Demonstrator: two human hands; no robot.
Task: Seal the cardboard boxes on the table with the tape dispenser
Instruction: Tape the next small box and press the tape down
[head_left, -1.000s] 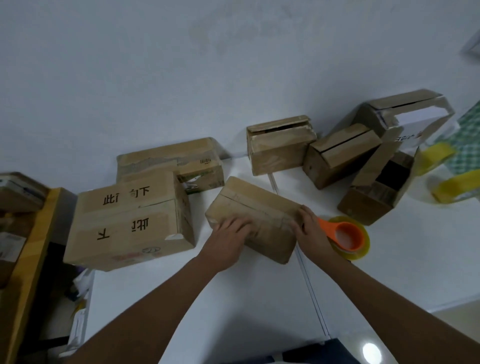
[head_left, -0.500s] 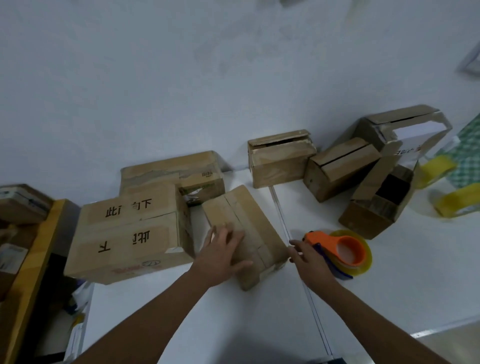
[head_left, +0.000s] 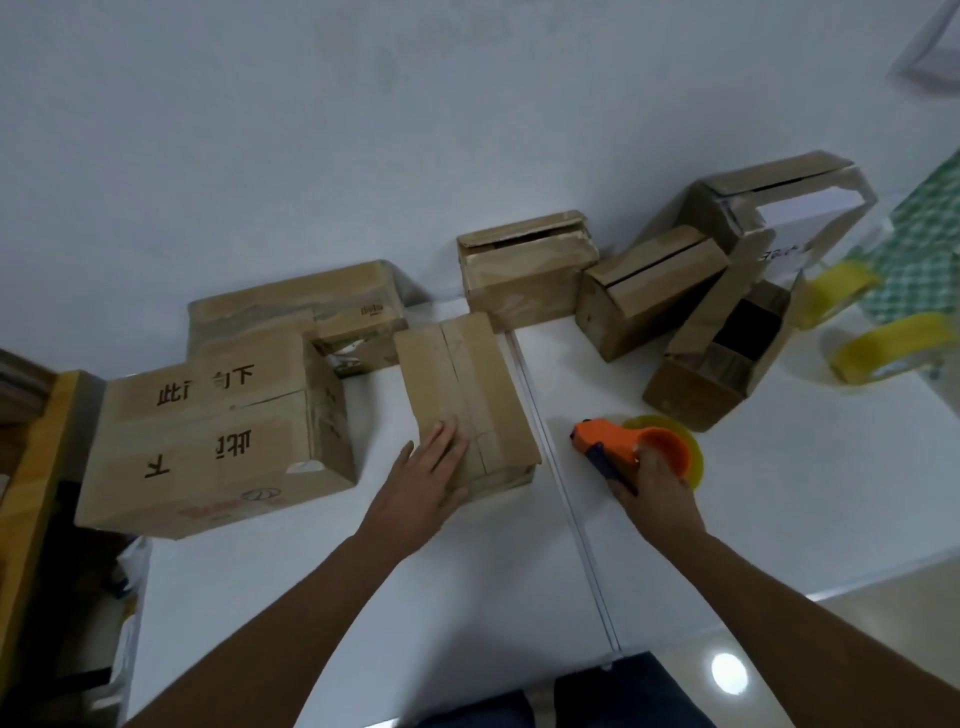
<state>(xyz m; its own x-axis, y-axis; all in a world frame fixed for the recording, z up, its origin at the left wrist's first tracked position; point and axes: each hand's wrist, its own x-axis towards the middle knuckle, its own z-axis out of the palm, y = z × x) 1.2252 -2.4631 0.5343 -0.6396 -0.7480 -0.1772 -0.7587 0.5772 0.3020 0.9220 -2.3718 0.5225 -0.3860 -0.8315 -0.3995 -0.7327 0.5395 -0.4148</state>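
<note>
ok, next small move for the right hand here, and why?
Probably lift the tape dispenser over to the near end of the small box. The right hand already grips it on the table, and the left hand lies flat on the box, steadying it.

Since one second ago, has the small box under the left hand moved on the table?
Yes. The small box has turned: it lay slanted across the table seam, and now lies just left of it, nearly parallel to it.
</note>
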